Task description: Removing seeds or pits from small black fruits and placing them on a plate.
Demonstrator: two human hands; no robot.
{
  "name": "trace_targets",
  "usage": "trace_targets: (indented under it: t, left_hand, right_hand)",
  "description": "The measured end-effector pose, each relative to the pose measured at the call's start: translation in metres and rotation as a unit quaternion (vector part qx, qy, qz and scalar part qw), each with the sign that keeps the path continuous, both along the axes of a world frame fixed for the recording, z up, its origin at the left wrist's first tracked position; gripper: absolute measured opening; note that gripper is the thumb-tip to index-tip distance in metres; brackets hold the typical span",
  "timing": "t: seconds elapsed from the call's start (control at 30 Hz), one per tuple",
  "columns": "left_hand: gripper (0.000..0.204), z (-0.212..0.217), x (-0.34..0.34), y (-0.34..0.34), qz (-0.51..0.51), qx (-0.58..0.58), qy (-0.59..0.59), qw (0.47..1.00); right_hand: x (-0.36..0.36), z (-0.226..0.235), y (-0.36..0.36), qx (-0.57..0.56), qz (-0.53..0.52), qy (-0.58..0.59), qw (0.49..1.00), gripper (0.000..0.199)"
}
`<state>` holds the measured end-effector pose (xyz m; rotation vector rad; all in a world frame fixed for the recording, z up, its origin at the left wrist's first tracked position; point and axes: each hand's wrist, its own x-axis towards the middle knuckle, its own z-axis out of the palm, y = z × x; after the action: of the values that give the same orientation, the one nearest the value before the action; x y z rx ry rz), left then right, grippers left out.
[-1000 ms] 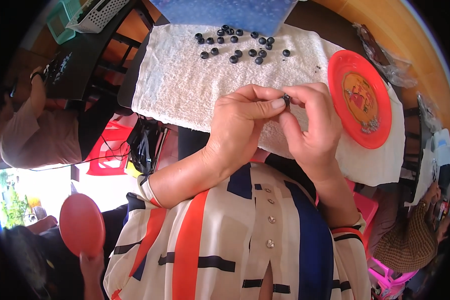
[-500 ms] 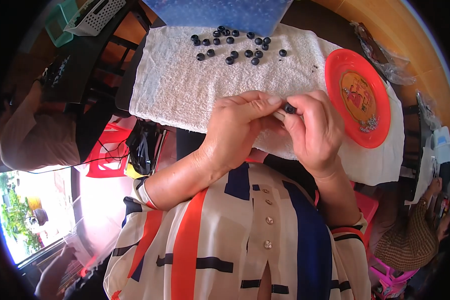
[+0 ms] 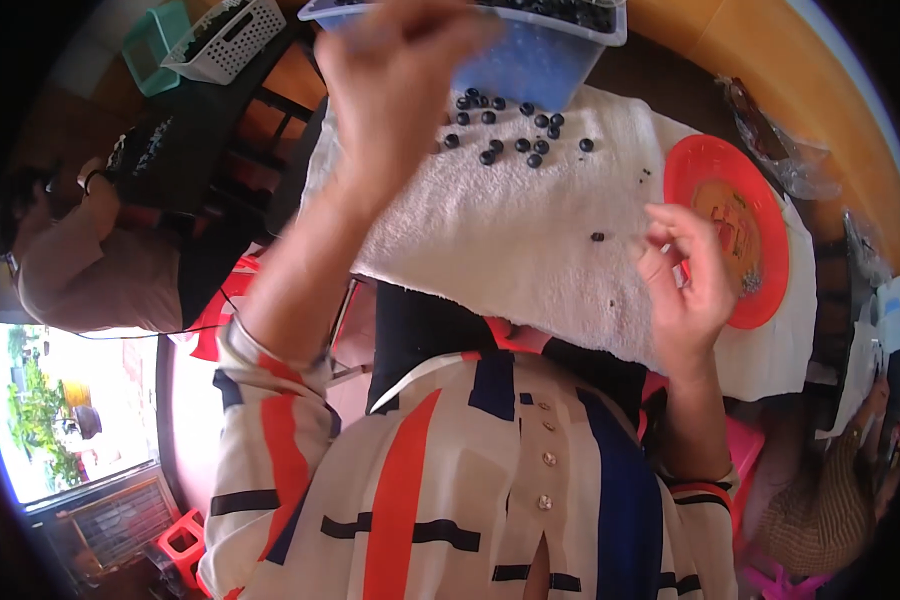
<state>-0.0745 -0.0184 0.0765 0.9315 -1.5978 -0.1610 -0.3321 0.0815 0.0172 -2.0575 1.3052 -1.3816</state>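
My left hand [image 3: 395,95] is raised over the near left part of a blue plastic tub [image 3: 525,62]. Motion smears its fingers, so what they hold, if anything, cannot be made out. My right hand [image 3: 692,285] hovers beside the left rim of a red plate [image 3: 782,240], fingers loosely bent with a gap between thumb and forefinger. Several round black beads [image 3: 522,145] lie on the white towel [image 3: 470,225] in front of the tub. One small dark piece [image 3: 598,237] sits alone on the towel, left of my right hand.
Dark round pieces fill the tub. Small silvery bits [image 3: 752,282] lie on the plate. At the upper left, a white perforated basket [image 3: 232,45] and a green one [image 3: 150,60] stand on a dark table [image 3: 170,150], with another person [image 3: 110,260] beside it. Clear plastic bags [image 3: 800,165] lie at right.
My hands were together over the towel around a black bead; now they are apart. The left has swung up to the tub, the right has shifted right. A small dark piece now shows on the towel.
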Motion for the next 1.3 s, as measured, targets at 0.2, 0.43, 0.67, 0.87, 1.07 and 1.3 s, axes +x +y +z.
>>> trace_targets:
  t: [0.2, 0.43, 0.67, 0.87, 1.07, 1.3]
  left_hand:
    - [0.005, 0.022, 0.022, -0.087, 0.148, -0.084, -0.176, 0.970]
    - [0.002, -0.003, -0.022, -0.022, -0.002, -0.146, -0.180, 0.973]
    - [0.017, -0.039, -0.067, 0.034, -0.249, 0.076, -0.302, 0.917]
    - [0.013, -0.060, -0.065, 0.040, -0.263, 0.118, -0.330, 0.899]
    - [0.009, -0.067, -0.054, 0.036, -0.237, 0.194, -0.209, 0.929]
    - [0.009, -0.072, -0.046, -0.011, -0.079, 0.057, -0.236, 0.967]
  right_hand:
    - [-0.007, -0.005, -0.007, -0.033, -0.035, -0.058, 0.997, 0.020]
    - [-0.058, 0.008, 0.004, -0.034, -0.168, -0.045, 0.984, 0.009]
    - [-0.149, 0.005, -0.018, 0.026, -0.227, 0.032, 0.973, 0.015]
    - [-0.166, 0.006, -0.026, 0.028, -0.225, 0.230, 0.946, 0.012]
    - [-0.154, 0.005, -0.034, 0.031, -0.179, 0.302, 0.936, 0.011]
    - [-0.145, 0.012, -0.039, 0.065, -0.129, 0.204, 0.968, 0.013]
